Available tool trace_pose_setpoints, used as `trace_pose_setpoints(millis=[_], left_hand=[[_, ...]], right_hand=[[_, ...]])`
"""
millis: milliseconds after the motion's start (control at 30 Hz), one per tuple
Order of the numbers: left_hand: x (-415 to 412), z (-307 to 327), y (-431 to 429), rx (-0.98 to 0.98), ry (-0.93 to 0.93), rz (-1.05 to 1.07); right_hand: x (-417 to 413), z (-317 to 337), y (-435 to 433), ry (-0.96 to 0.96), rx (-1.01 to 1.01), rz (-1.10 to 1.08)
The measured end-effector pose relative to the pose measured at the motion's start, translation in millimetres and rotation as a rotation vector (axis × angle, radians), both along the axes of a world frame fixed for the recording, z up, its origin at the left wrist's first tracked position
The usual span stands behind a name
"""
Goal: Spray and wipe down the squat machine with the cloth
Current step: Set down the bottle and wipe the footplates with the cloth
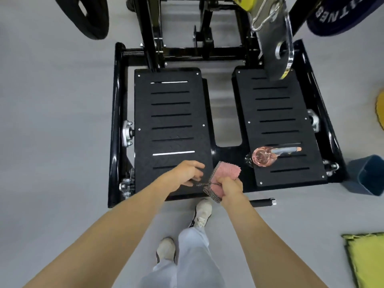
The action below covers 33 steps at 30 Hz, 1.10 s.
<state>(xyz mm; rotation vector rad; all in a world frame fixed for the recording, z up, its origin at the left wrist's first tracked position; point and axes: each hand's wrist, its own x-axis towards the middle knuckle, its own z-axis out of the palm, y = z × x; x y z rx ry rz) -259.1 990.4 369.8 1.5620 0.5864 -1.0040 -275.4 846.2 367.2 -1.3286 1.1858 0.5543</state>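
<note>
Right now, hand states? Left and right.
left hand: pinches the checked edge of the pink cloth.
right hand: closed, gripping the same cloth.

Both bare forearms reach toward 12 o'clock, left hand at 11 pinching the cloth, right hand at 1 fisted round it.

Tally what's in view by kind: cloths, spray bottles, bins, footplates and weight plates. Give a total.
Cloths: 2 (pink cloth, yellow-green cloth)
Spray bottles: 1 (spray bottle)
Bins: 1 (blue bin)
Footplates: 2 (left footplate, right footplate)
Weight plates: 2 (black weight plate, navy weight plate)
Total: 8
</note>
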Motion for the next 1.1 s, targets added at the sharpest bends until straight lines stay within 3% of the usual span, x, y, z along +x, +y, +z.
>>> trace_pose_setpoints(millis=[233, 500, 800, 967, 1100], left_hand=[[49, 0, -76, 0.087, -0.094, -0.177], [98, -41, -241, 0.389, -0.477, -0.530], [139, -53, -339, 0.835, -0.372, -0.729], [144, -50, -344, 0.853, -0.396, -0.779], [162, -53, -352, 0.654, -0.450, -0.546]], right_hand=[[8, -15, -86, -0.048, -0.050, -0.089], [9, -46, -238, 0.117, -0.030, -0.115], [54, -33, -354, 0.031, -0.028, 0.017], [68, -30, -375, -0.096, -0.044, 0.056], [83, -30, -384, -0.092, -0.174, 0.222]])
